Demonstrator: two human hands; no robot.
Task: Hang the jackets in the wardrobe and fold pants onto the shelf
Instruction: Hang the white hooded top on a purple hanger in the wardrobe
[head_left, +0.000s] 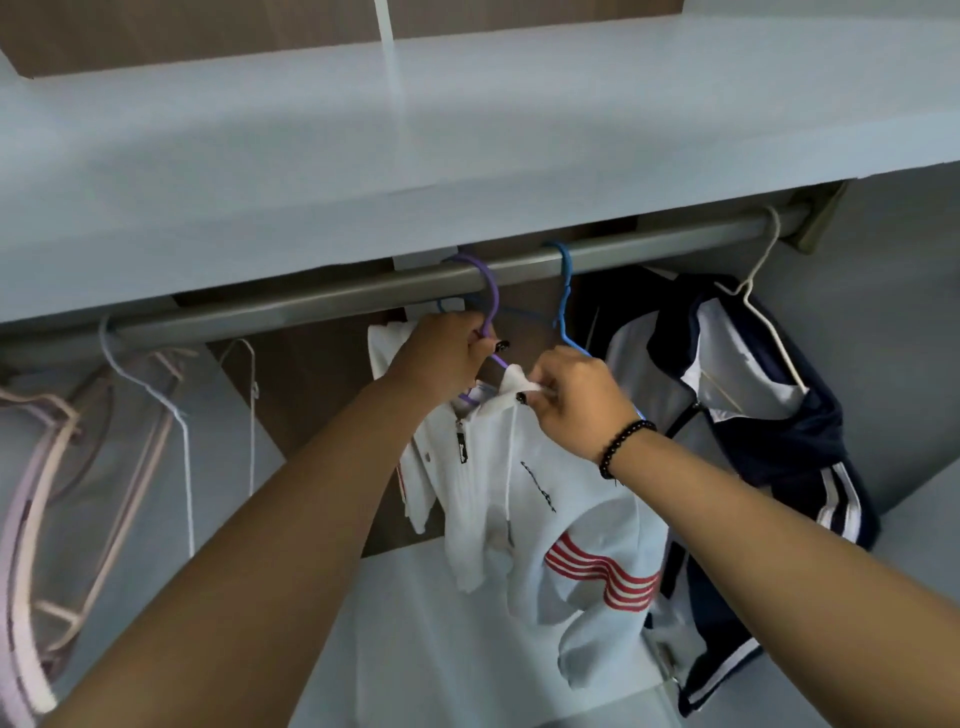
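Note:
A white jacket (524, 509) with red stripes hangs on a purple hanger (491, 293) hooked over the grey wardrobe rail (332, 299). My left hand (441, 351) grips the purple hanger just below its hook. My right hand (571, 400) pinches the jacket's white collar beside it. A navy and white jacket (769, 410) hangs on a white hanger (763, 260) at the right end of the rail. A blue hanger (563, 296) hooks onto the rail between the two jackets.
A pale shelf (467, 156) runs above the rail. Bare white and pink hangers (156, 415) hang at the left. The wardrobe's pale floor (415, 649) lies below the jackets.

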